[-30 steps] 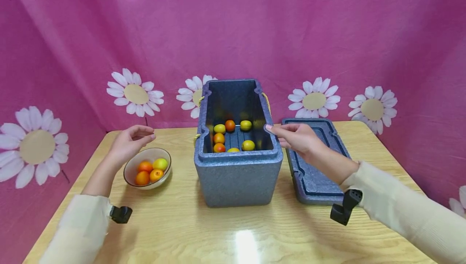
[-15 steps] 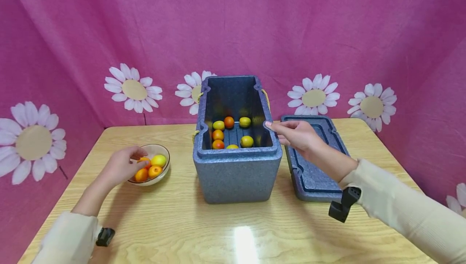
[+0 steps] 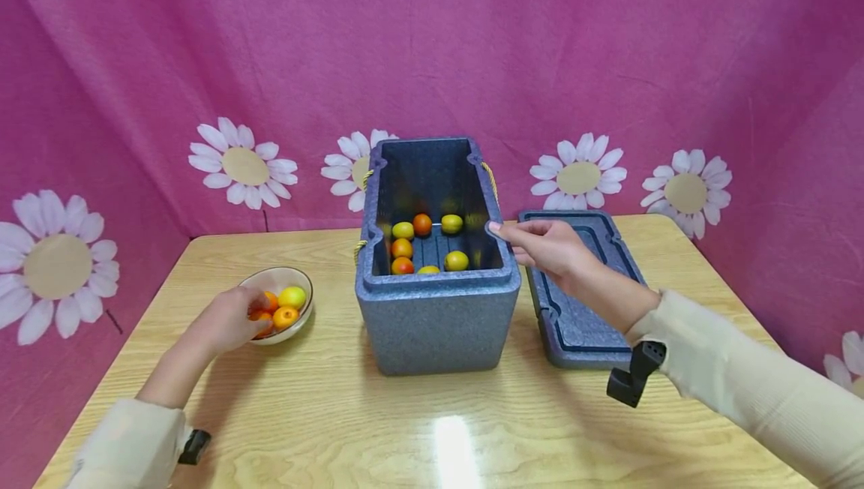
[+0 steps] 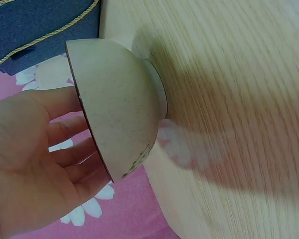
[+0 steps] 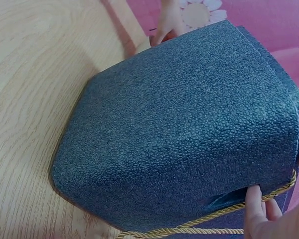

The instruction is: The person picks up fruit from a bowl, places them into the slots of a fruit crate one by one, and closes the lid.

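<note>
My left hand (image 3: 232, 318) reaches over the near left rim of a cream bowl (image 3: 277, 279). Its thumb and fingers close around a tangerine (image 3: 262, 322); in the left wrist view the fingertips disappear behind the bowl's wall. Beside that fruit lie another tangerine (image 3: 286, 317), a further orange fruit partly covered by the fingers, and a yellow fruit (image 3: 292, 297). At the middle of the table stands a dark foam box (image 3: 439, 331) without its lid. My right hand (image 3: 550, 249) grips the box's right edge, thumb on the rim, fingers at the outer side by the yellow rope (image 5: 209, 215).
Several yellow fruits (image 3: 456, 261) and orange-red fruits (image 3: 421, 224) lie on the box floor. The foam lid (image 3: 587, 324) rests flat on the wooden table (image 3: 337, 421), right of the box. A pink flowered curtain (image 3: 432, 39) hangs behind.
My left hand has come down from above the bowl's far left side to the tangerines inside and closed around one. The right hand keeps its hold on the box edge.
</note>
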Demonstrator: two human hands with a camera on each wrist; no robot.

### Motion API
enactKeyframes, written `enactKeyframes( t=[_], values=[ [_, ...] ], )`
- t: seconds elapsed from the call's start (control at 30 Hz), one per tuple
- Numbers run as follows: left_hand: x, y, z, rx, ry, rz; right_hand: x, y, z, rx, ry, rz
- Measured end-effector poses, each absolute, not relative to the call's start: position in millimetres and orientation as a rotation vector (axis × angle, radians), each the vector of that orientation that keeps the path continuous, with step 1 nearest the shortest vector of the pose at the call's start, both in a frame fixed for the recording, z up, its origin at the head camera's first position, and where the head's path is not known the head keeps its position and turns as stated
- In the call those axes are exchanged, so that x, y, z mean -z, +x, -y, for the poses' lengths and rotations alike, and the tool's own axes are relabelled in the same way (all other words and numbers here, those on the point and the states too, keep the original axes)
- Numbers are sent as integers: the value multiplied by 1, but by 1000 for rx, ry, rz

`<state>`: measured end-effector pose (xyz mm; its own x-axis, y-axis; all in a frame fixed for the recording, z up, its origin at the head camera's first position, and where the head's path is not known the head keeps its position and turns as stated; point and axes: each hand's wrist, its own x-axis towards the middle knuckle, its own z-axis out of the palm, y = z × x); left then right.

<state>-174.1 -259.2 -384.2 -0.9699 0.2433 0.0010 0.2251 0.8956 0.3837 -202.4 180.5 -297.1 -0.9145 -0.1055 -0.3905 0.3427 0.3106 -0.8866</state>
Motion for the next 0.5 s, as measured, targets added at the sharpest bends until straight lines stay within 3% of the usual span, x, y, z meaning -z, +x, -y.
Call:
enactKeyframes(
  t=[0.5],
  values=[
    [393, -182, 256, -464, 363, -2975, 298, -203, -181, 1627, 208, -2209]
  ],
)
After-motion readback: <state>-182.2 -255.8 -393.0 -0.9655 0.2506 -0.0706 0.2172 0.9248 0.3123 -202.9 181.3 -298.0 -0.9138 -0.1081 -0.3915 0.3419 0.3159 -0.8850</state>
